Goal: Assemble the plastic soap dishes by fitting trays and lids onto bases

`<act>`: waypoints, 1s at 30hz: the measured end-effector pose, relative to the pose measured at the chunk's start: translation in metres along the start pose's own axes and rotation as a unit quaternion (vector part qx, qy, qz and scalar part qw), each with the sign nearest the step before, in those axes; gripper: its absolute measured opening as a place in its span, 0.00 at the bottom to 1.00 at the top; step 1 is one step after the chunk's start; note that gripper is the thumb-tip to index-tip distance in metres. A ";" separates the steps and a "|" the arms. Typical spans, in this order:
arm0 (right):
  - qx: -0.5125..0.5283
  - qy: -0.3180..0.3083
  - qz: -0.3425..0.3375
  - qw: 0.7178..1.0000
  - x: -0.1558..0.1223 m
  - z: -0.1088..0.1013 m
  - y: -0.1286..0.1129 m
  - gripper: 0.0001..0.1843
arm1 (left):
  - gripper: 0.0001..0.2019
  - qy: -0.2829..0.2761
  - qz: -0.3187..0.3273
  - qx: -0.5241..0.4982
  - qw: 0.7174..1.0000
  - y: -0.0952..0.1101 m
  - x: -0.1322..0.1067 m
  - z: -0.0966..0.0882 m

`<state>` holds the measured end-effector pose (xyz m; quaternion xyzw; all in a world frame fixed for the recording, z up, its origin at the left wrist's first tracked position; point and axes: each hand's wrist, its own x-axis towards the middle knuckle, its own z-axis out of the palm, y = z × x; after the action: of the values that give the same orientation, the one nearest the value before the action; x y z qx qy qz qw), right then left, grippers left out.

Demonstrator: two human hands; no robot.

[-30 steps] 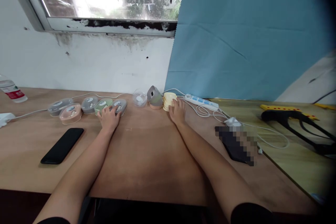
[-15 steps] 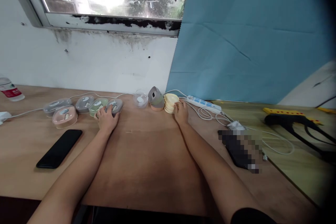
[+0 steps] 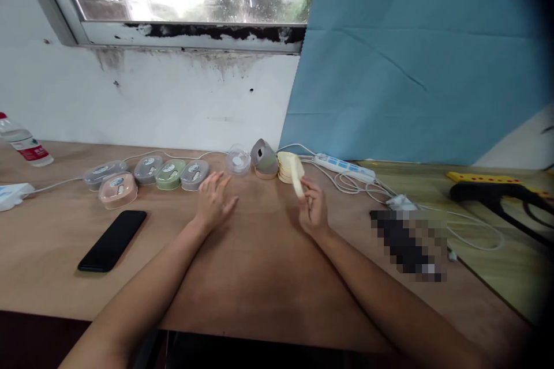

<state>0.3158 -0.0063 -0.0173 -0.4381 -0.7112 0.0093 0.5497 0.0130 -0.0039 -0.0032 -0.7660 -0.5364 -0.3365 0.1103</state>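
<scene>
My right hand [image 3: 315, 207] pinches a thin, cream-coloured rounded piece [image 3: 296, 179] by its edge, tilted up. Just behind it is a stack of similar cream pieces [image 3: 284, 168]. My left hand [image 3: 213, 202] is over the tabletop with its fingers apart and holds nothing. Nearest to it is a grey lidded box with a clear cover [image 3: 194, 175]. Beside that stand a green box [image 3: 171, 174], another grey box [image 3: 148, 170] and a pink one [image 3: 118, 190]. Grey rounded shells [image 3: 262, 155] and clear round covers [image 3: 238, 160] stand between the hands, farther back.
A black phone [image 3: 112, 241] lies at left, with a water bottle [image 3: 28, 147] behind it. A power strip [image 3: 344, 168] and looped white cables [image 3: 346, 184] lie at the back right. A pixelated dark object [image 3: 404, 245] is on the right. A white wall and blue sheet [image 3: 389, 69] stand behind.
My right hand has drawn a cream piece off the stack and back towards me. My left hand has left the grey and green boxes and moved right, with its fingers spread.
</scene>
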 end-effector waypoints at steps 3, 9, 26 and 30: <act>0.085 -0.077 -0.027 0.993 -0.016 0.002 -0.024 0.09 | 0.39 -0.049 0.105 -0.053 0.992 0.016 -0.003 0.003; 0.273 -0.144 0.179 0.934 -0.026 0.032 -0.054 0.17 | 0.57 -0.081 0.129 -0.119 0.981 0.029 -0.008 0.008; 0.090 -0.109 0.074 0.987 0.009 0.020 -0.020 0.15 | 0.50 -0.242 0.074 -0.065 0.965 0.040 -0.013 -0.002; 0.013 -0.133 -0.024 0.991 0.052 0.023 -0.018 0.13 | 0.50 -0.259 0.088 -0.075 0.959 0.038 -0.014 -0.001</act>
<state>0.2856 0.0263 0.0229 -0.4085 -0.7879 0.0636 0.4564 0.0440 -0.0305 -0.0037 -0.8774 -0.4500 -0.1548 -0.0610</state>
